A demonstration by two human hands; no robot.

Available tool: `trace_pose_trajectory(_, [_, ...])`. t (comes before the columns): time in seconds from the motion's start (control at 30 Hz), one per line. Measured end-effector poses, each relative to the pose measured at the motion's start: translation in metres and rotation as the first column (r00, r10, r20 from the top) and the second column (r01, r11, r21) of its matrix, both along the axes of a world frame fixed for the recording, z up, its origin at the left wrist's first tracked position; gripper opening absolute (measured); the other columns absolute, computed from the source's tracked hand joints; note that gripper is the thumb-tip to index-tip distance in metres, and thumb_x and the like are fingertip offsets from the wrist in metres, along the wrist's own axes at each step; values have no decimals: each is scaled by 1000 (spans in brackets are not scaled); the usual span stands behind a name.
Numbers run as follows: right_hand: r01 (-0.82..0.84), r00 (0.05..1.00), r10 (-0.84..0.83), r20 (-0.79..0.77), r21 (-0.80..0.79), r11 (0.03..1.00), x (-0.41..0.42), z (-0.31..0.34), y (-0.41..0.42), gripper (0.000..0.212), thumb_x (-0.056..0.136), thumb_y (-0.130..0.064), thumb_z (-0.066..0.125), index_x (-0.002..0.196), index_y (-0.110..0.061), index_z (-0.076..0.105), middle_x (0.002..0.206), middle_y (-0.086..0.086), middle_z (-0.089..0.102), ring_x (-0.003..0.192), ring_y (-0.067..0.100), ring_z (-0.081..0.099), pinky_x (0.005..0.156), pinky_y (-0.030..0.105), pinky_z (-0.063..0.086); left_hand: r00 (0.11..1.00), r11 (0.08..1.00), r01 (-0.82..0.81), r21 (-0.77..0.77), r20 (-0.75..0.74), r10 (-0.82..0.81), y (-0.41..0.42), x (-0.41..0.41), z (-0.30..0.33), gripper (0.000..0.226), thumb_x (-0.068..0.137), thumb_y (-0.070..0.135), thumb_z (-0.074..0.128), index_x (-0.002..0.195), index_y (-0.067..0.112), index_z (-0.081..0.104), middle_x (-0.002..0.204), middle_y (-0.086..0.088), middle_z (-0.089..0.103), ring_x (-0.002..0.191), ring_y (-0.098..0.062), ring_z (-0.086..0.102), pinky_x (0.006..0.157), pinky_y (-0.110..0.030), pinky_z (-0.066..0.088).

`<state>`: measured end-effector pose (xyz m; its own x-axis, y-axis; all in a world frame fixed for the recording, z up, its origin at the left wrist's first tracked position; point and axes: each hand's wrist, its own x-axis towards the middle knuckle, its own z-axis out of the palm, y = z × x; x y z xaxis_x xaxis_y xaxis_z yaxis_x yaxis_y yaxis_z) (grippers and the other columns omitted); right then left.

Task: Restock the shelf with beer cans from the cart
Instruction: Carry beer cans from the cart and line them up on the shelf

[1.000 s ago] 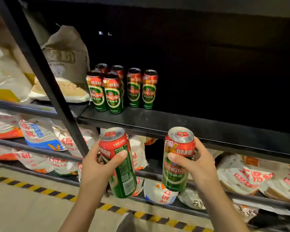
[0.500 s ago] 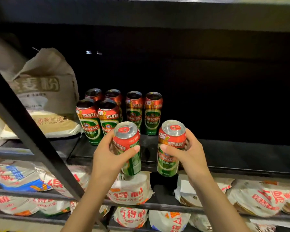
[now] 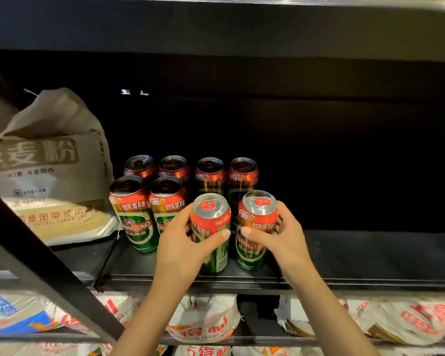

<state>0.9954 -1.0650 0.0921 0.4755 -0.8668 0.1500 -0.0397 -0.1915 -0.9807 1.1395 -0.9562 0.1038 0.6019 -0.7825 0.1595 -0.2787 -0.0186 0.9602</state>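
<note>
My left hand [image 3: 183, 242] grips a red and green beer can [image 3: 212, 227], upright at the front of the black shelf [image 3: 357, 255]. Right beside it stands a second beer can [image 3: 254, 227], held by my right hand [image 3: 283, 237]. Both cans stand on or just above the shelf board; I cannot tell if they touch it. Behind and to the left stand several more beer cans [image 3: 136, 214] in two rows. The cart is out of view.
A large beige flour sack [image 3: 49, 170] leans at the shelf's left end. A black diagonal brace [image 3: 36, 255] crosses the lower left. The lower shelves hold white and red packets [image 3: 203, 322]. The shelf's right half [image 3: 370, 253] is bare and dark.
Both hands have carried their cans up and forward onto the shelf, in front of the two right-hand cans. The view has moved closer to the shelf.
</note>
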Motion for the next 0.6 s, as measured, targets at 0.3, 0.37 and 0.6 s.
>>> trace_pose_trajectory(0.3, [-64, 998, 64, 7, -31, 997, -1, -5, -3, 55, 67, -24, 79, 111, -39, 50, 106, -16, 65, 101, -2, 61, 78, 13, 51, 998, 998, 58, -13, 32, -57, -1, 4, -6, 59, 61, 47, 77, 110, 55, 45, 108, 34, 57, 102, 19, 50, 76, 2, 39])
trace_pose_trajectory(0.37, [-66, 998, 66, 13, -17, 998, -2, -13, -2, 65, 63, -31, 78, 119, -39, 46, 111, -19, 62, 104, -2, 60, 80, 13, 50, 997, 997, 73, -35, 40, -71, 0, 4, -11, 66, 66, 43, 80, 119, 53, 42, 113, 35, 56, 107, 15, 51, 80, 0, 40])
trace_pose_trajectory(0.6, [11, 998, -12, -62, -23, 1000, -1, -58, 7, 93, 61, -19, 87, 135, -30, 30, 129, -11, 50, 111, -9, 52, 85, 8, 46, 979, 977, 198, 81, -70, -192, 5, 4, -60, 79, 73, 18, 79, 134, 38, 34, 127, 22, 53, 116, 9, 50, 100, -18, 43])
